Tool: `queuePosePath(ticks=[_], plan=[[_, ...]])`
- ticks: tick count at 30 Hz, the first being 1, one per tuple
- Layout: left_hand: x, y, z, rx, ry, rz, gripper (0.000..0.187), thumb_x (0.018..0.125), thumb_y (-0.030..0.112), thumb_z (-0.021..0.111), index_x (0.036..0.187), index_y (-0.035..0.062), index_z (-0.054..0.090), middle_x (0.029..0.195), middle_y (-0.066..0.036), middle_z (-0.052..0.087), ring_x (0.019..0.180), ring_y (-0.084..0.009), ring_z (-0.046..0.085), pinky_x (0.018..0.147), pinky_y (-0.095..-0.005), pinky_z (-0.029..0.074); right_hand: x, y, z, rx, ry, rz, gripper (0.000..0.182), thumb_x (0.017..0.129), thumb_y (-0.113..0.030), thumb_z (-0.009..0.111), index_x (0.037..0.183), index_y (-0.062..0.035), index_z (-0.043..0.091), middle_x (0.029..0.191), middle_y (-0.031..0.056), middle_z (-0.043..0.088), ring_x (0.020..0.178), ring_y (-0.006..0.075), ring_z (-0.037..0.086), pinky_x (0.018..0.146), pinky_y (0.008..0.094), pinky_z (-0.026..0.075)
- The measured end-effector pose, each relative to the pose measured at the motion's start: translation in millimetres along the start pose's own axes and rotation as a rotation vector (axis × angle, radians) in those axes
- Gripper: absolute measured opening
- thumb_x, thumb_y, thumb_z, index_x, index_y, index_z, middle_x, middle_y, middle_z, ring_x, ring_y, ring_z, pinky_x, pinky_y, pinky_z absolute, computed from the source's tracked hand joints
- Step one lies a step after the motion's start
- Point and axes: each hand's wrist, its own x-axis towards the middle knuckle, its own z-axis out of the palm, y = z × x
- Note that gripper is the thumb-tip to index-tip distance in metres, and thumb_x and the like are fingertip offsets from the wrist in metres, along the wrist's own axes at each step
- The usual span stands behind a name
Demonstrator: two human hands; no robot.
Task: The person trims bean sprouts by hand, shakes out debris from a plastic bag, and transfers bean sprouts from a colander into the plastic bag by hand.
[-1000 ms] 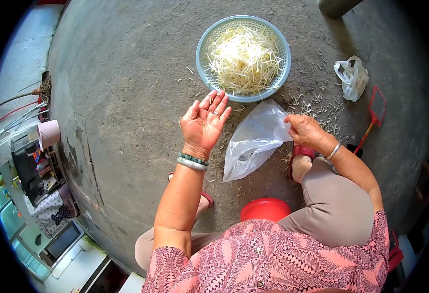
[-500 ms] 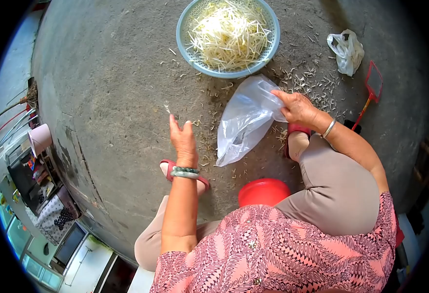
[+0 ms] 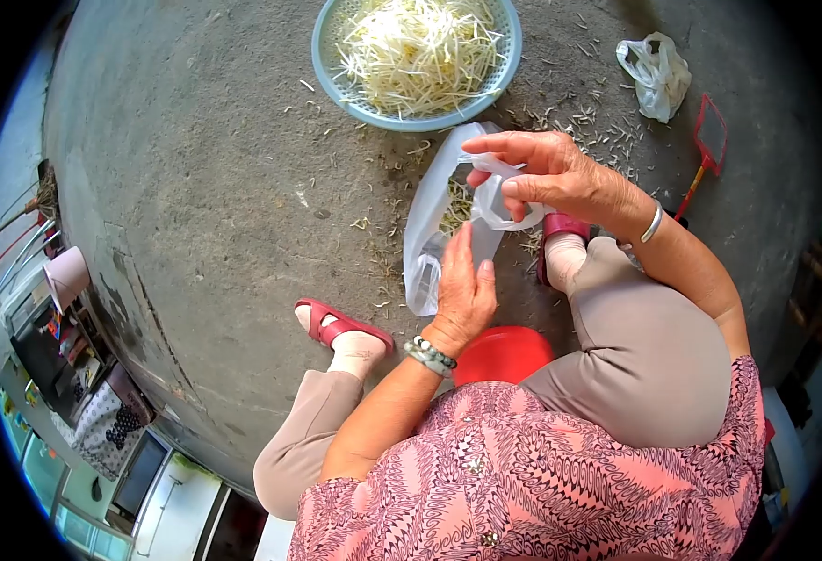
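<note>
A translucent white plastic bag (image 3: 422, 210) hangs in front of me with its mouth spread, and sprout scraps on the floor show through its opening. My right hand (image 3: 561, 178) has the bag's upper part between its thumb and curved fingers. Against the bag's near edge lies my left hand (image 3: 465, 294), its fingers stretched out and thumb apart; whether the fingertips pinch the plastic I cannot see. Just beyond the bag, a light blue colander (image 3: 325, 58) holds a heap of bean sprouts (image 3: 420, 56).
Loose sprout scraps (image 3: 607, 136) litter the concrete floor. A crumpled white plastic bag (image 3: 659, 79) and a red-framed fly swatter (image 3: 710, 136) lie at the right. A red bucket or stool (image 3: 504, 355) is between my legs. Household items (image 3: 65, 271) line the left side.
My left hand has moved right, from over the bare floor to the bag. The bag's mouth has opened, and my right hand has turned and shifted slightly up and left.
</note>
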Motion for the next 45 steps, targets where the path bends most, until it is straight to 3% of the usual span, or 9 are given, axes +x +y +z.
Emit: queuePosePath(ticks=[3,4,6,9,18,24,31,38,45], plan=[[-8.4,-24.9,-5.9,-0.725,-0.714,-0.616,0.047,0.096,0.032,0.046,0.126,-0.0047,0.046,0.109,-0.013,0.06,0.092,-0.0215,0.061,0.083,-0.0328,0.049,-8.0,-12.2,3.0,0.05,-0.006,-0.023,0.055,0.087,-0.022,0.066,0.135,-0.0052,0.046,0.114,0.01,0.059,0.069,0.0095,0.055,0.069,0.0263,0.051],[-12.0,-25.4,-5.1,-1.077,-0.719,-0.933,0.056,0.095,0.04,0.046,0.129,-0.0038,0.045,0.112,-0.015,0.059,0.093,-0.023,0.062,0.081,-0.0343,0.051,-9.4,-14.5,2.7,0.049,-0.018,-0.007,0.055,0.087,-0.021,0.066,0.135,-0.005,0.046,0.115,0.0104,0.059,0.068,0.01,0.055,0.068,0.0263,0.051],[0.1,-34.2,-11.2,-1.247,-0.659,-0.959,0.056,0.094,0.041,0.049,0.129,-0.0032,0.046,0.108,-0.014,0.06,0.092,-0.0214,0.063,0.079,-0.0347,0.052,-10.8,-15.2,0.4,0.047,-0.042,0.025,0.055,0.086,-0.021,0.066,0.135,-0.0045,0.046,0.117,0.0112,0.058,0.067,0.0108,0.056,0.068,0.0265,0.051],[13.3,-65.3,3.5,-0.668,-0.309,-0.875,0.039,0.093,0.014,0.045,0.127,-0.0044,0.047,0.104,-0.012,0.061,0.09,-0.0191,0.063,0.077,-0.0295,0.051,-12.0,-12.2,-0.2,0.03,-0.06,0.025,0.05,0.086,-0.019,0.065,0.132,-0.0031,0.05,0.115,0.0114,0.06,0.067,0.0101,0.056,0.068,0.0261,0.052],[34.0,-80.8,20.3,0.122,-0.291,-0.666,0.036,0.09,0.023,0.052,0.117,-0.0001,0.056,0.088,-0.011,0.067,0.084,-0.0203,0.065,0.078,-0.033,0.05,-7.7,-5.6,1.9,-0.055,-0.022,-0.056,0.041,0.084,-0.014,0.062,0.123,0.0,0.056,0.107,0.0094,0.064,0.075,0.0101,0.06,0.07,0.0244,0.053],[48.1,-88.7,52.8,0.259,-0.219,-0.377,0.054,0.071,0.026,0.074,0.115,0.0017,0.054,0.103,-0.015,0.062,0.088,-0.0264,0.063,0.071,-0.0389,0.05,-5.1,-4.5,1.7,-0.267,-0.037,-0.146,0.043,0.08,-0.016,0.061,0.119,0.0025,0.057,0.108,0.0139,0.064,0.1,0.0168,0.06,0.085,0.0299,0.051],[49.6,-68.6,48.4,-0.48,-0.242,-0.535,0.024,0.09,0.022,0.055,0.087,0.0011,0.065,0.069,-0.004,0.065,0.07,-0.0129,0.063,0.058,-0.0261,0.05,-6.5,-7.4,1.4,-0.263,-0.014,-0.109,0.043,0.082,-0.013,0.061,0.121,0.0028,0.056,0.109,0.0138,0.064,0.095,0.0171,0.062,0.084,0.0307,0.051],[53.8,-83.7,27.1,-0.541,-0.409,-0.824,0.038,0.097,0.036,0.042,0.116,0.0062,0.057,0.105,-0.005,0.063,0.086,-0.0111,0.062,0.07,-0.0271,0.048,-13.6,-0.5,-10.9,-0.083,0.04,-0.038,0.04,0.085,-0.012,0.059,0.123,0.0015,0.056,0.104,0.0118,0.065,0.075,0.009,0.06,0.071,0.0246,0.054],[47.7,-105.3,20.1,0.018,-0.59,-0.542,0.046,0.097,0.042,0.034,0.132,0.0159,0.049,0.125,-0.009,0.057,0.112,-0.0235,0.056,0.094,-0.0331,0.04,-17.1,-9.8,-12.9,-0.11,0.096,0.065,0.036,0.087,-0.015,0.06,0.119,0.0009,0.057,0.088,0.0065,0.067,0.055,0.0054,0.051,0.052,0.0207,0.046]])
